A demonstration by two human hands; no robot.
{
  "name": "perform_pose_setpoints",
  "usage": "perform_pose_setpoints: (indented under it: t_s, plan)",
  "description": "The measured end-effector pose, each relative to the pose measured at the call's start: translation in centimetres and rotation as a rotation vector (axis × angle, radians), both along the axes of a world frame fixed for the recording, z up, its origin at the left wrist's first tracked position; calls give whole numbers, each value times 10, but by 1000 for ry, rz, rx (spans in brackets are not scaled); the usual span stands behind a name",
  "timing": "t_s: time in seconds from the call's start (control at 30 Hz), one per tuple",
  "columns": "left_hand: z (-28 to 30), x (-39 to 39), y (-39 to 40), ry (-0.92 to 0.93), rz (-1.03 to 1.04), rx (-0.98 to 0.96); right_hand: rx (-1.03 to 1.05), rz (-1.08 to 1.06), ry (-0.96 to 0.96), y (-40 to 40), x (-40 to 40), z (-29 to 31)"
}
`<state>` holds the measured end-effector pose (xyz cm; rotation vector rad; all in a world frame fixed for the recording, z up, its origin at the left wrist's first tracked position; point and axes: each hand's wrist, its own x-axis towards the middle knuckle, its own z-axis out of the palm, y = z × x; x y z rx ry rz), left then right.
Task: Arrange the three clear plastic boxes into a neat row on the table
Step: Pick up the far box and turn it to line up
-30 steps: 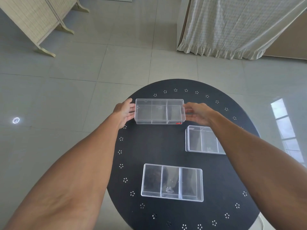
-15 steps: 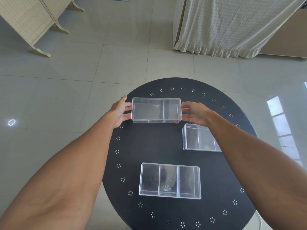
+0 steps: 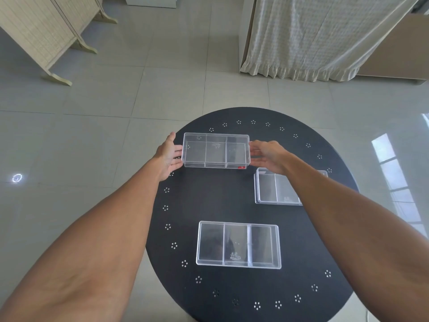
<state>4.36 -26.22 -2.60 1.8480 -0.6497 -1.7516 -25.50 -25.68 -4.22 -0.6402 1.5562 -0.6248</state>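
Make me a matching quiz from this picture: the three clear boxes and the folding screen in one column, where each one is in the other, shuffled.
Column one:
1. far box
2. near box
3. right-side box
4. folding screen

Column two:
A. partly hidden under the right forearm
B. standing on the floor, upper left of the view
C. held at its short ends by the left hand and right hand
D. alone on the table, closest to the person

Pairs: 1-C, 2-D, 3-A, 4-B
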Motion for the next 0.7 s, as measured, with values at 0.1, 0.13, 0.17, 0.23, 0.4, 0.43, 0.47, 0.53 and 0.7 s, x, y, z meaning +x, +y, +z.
perform_pose_setpoints:
  t_s: [0.1,0.13,0.17,0.23,0.4,0.43,0.47,0.53,0.7]
  plan:
    - [-1,5,-1,-5,18,-8,-13,-1,-10,-3,9,2]
    - [-2,7,-2,-8,26,-10,-19,0,-14,-4,11,2]
    - [-2,10,-3,-11,33,-12,-23,0,-22,-6,15,1]
    - [-2,17,-5,-21,45,-12,-24,8,-38,-10,21,0]
    - [-2,37,-7,-53,65,-8,-38,48,-79,-14,42,2]
    - [-2,41,-7,-57,69,-7,-38,54,-84,-15,47,2]
    - [-2,46,-7,-60,75,-5,-35,58,-89,-16,51,2]
    - [-4,54,-9,-70,86,-1,-23,69,-98,-18,58,1]
    - [-7,66,-9,-65,105,-2,-12,79,-91,-18,68,2]
